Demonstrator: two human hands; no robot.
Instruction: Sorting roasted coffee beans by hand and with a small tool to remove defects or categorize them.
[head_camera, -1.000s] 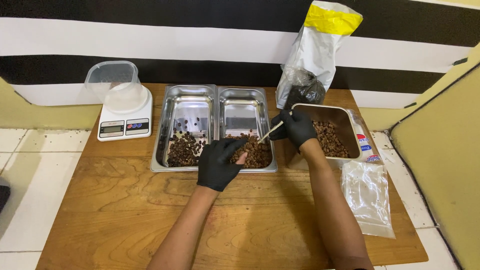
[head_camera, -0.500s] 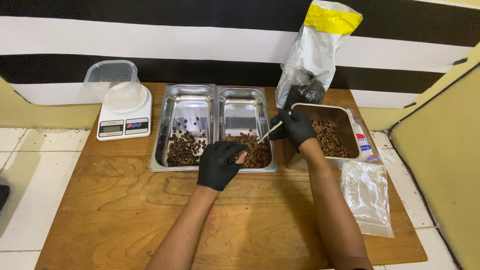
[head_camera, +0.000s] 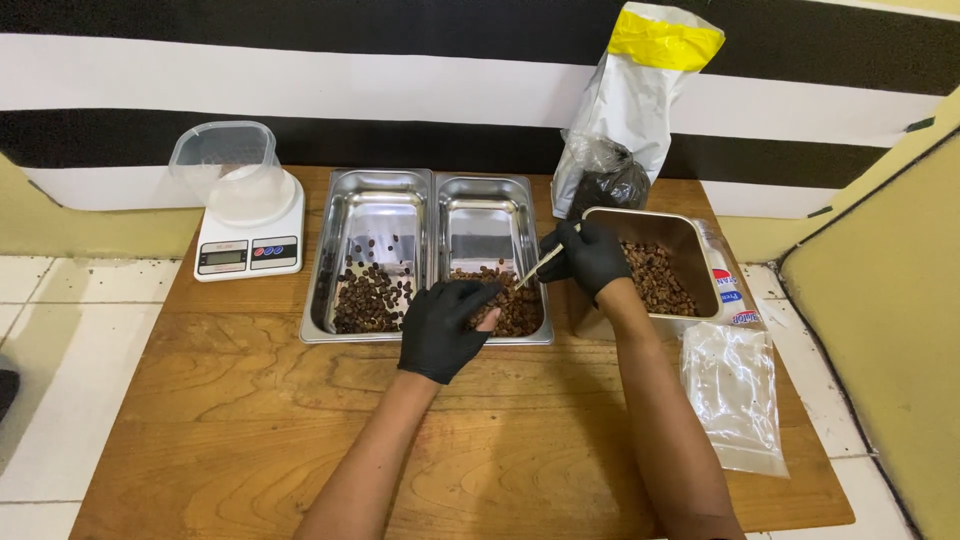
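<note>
Now right hand (head_camera: 592, 257) fingers pinch tweezers (head_camera: 541, 265); left hand (head_camera: 444, 328) fingers curled over beans (head_camera: 510, 305).

Bright, even light; soft shadows under the arms; mild glare on the steel pans (head_camera: 380, 215); sharp focus throughout.

Glossy steel trays (head_camera: 372, 195) (mirror-bright) on grainy matt wooden table (head_camera: 250, 420)
</note>
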